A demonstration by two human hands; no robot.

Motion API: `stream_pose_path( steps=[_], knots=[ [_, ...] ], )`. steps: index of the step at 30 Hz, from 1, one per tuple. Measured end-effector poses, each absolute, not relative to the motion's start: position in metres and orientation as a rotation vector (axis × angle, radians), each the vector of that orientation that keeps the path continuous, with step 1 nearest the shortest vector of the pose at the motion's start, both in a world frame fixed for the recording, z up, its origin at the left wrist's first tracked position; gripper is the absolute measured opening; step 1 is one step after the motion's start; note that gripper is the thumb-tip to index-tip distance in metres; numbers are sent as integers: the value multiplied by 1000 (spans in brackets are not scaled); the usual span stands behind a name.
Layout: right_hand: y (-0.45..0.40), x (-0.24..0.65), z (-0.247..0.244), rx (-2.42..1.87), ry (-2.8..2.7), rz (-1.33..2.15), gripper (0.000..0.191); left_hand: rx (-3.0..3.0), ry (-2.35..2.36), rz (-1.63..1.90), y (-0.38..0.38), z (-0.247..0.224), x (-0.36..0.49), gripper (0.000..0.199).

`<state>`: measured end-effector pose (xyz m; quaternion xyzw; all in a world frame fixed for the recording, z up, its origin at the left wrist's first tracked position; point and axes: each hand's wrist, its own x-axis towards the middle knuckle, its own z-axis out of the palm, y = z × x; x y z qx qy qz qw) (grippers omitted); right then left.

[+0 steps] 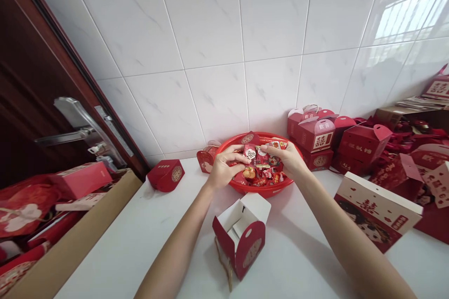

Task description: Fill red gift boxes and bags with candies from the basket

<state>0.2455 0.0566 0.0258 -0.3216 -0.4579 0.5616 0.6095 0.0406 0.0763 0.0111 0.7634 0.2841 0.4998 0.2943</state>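
Both of my hands are over a red plastic basin (pixel 261 191) filled with wrapped candies (pixel 268 174). My left hand (pixel 224 167) is at the basin's left side, its fingertips closed on a small red candy packet (pixel 250 153) with white lettering. At the right side, my right hand (pixel 289 158) pinches another red packet (pixel 262 151) under its thumb; its other fingers are mostly hidden. In front of the basin, between my forearms, stands an open red gift box (pixel 249 250) with a white inside, its lid flap raised and a twine cord hanging at its left.
A closed red box (pixel 165 175) lies left of the basin. Stacked red boxes (pixel 317 138) stand to the right, with a large cream-and-red box (pixel 379 212) nearer me. A cardboard carton (pixel 94 224) of red packaging is at left, by a door handle (pixel 80 126). A tiled wall (pixel 213 98) rises behind.
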Motion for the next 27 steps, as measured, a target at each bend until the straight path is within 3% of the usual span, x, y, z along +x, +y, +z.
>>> stream_pose_path(
  steps=[10, 20, 27],
  knots=[
    [3, 224, 56, -746, -1703, 1150, 26, 2295, 878, 841, 1, 78, -26, 17],
    [1, 225, 53, -927, -1653, 1019, 24, 2354, 863, 524, -10, 80, -19, 29],
    [2, 224, 48, -911, -1520, 1193, 9, 2482, 966, 386, -9, 75, -14, 35]
  ],
)
